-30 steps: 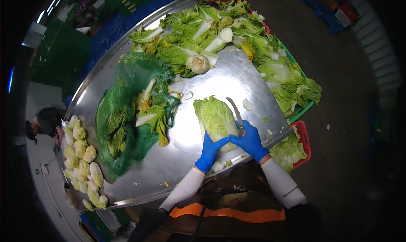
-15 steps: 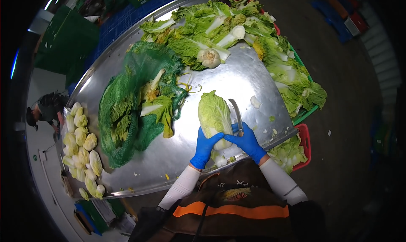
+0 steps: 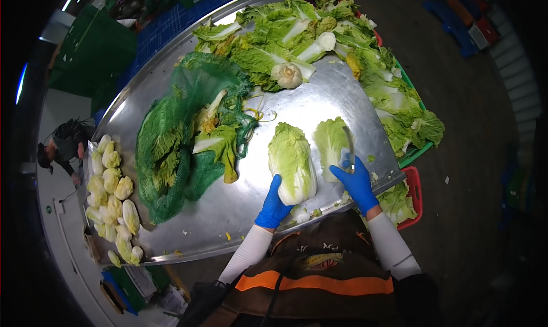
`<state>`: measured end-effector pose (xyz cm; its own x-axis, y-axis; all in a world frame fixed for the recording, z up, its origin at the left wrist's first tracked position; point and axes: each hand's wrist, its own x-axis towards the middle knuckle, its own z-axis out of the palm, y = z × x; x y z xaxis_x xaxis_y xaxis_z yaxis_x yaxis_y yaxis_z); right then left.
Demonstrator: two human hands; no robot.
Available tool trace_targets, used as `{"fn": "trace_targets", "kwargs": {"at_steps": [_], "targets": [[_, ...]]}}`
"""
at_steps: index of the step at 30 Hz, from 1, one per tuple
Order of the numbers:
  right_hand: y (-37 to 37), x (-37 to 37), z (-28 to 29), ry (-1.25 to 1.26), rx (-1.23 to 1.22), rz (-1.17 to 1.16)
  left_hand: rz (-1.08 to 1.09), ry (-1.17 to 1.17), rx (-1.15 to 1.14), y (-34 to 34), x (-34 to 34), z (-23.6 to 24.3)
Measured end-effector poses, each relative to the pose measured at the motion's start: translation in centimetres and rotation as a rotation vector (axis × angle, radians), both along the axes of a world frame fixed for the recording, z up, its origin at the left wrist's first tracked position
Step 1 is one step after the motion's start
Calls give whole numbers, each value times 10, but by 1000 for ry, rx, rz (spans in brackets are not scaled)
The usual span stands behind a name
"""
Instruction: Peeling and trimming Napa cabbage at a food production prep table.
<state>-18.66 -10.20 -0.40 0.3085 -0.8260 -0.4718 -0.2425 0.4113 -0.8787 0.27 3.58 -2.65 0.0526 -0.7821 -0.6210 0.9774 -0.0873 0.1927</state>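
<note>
A pale green napa cabbage [image 3: 292, 164] lies on the steel table, its leafy top pointing away from me. My left hand [image 3: 273, 206], in a blue glove, grips its lower left side. To its right is a detached cabbage leaf [image 3: 331, 141]. Beside that leaf my right hand [image 3: 359, 184], also gloved, has its thumb stretched toward the leaf's base; I cannot tell whether it pinches the leaf. A curved knife [image 3: 351, 141], blurred, rises from the right hand's fingers; its handle is mostly hidden there.
A green mesh sack [image 3: 165, 155] with leaves lies left of the cabbage. Trimmed cabbages [image 3: 111, 190] are piled at the table's left end. Loose outer leaves [image 3: 268, 38] heap along the far side, spilling over a green crate [image 3: 419, 150]. A red crate [image 3: 414, 198] stands near right.
My right hand has moved right, away from the cabbage, and an outer leaf now lies apart from it. The left hand still holds the cabbage, whose whiter side shows more.
</note>
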Motion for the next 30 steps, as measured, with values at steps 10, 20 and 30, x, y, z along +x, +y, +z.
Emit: {"fn": "trace_targets", "kwargs": {"at_steps": [10, 20, 30], "targets": [[27, 20, 27, -197, 210, 159, -315, -369, -171, 7, 16, -8], [28, 15, 26, -217, 129, 171, -267, -278, -95, 8, 11, -5], [-29, -29, -48, -180, 19, -173, -161, 160, -173, 15, 7, 17]]}}
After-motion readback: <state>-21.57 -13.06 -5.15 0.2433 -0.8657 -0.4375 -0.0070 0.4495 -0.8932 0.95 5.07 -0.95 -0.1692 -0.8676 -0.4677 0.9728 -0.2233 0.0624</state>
